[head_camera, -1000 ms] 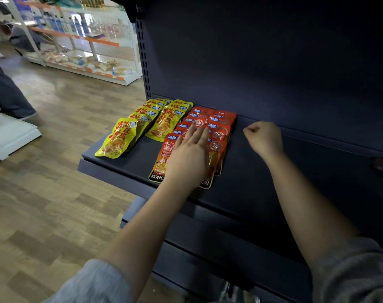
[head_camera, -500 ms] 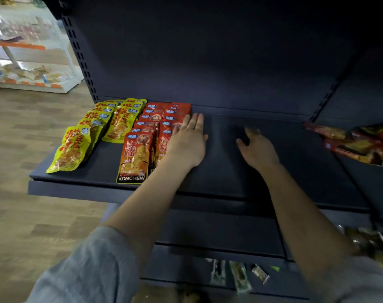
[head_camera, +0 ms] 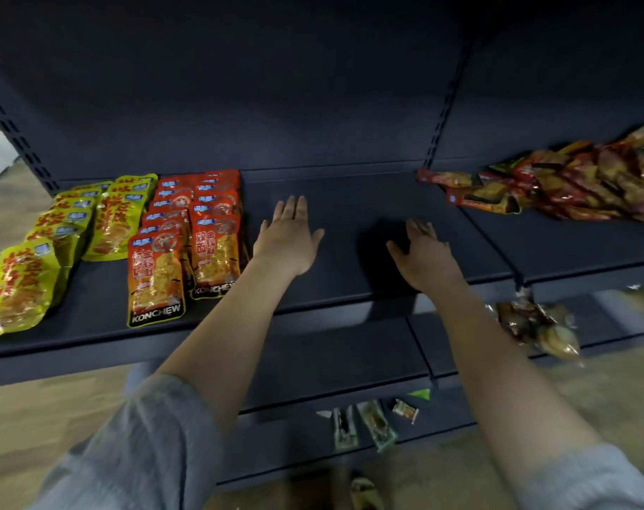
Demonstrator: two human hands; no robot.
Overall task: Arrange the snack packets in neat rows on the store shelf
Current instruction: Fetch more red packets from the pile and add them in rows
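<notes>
Your left hand (head_camera: 289,239) and right hand (head_camera: 425,255), both flat and empty, rest on the dark metal shelf (head_camera: 349,200); yellow foil packets (head_camera: 66,230) and orange foil packets (head_camera: 188,237) stand rowed, the loose heap of red-brown packets (head_camera: 570,185) remains.

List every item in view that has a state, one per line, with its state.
Left hand: open, flat over the shelf, holding nothing.
Right hand: open, fingers spread, holding nothing.
Orange packets: two overlapping rows, lying flat.
Yellow packets: two overlapping rows, lying flat.
Red pile: loose heap, unsorted, on the right shelf section.
Lower packets: loose on a lower shelf, blurred.
</notes>
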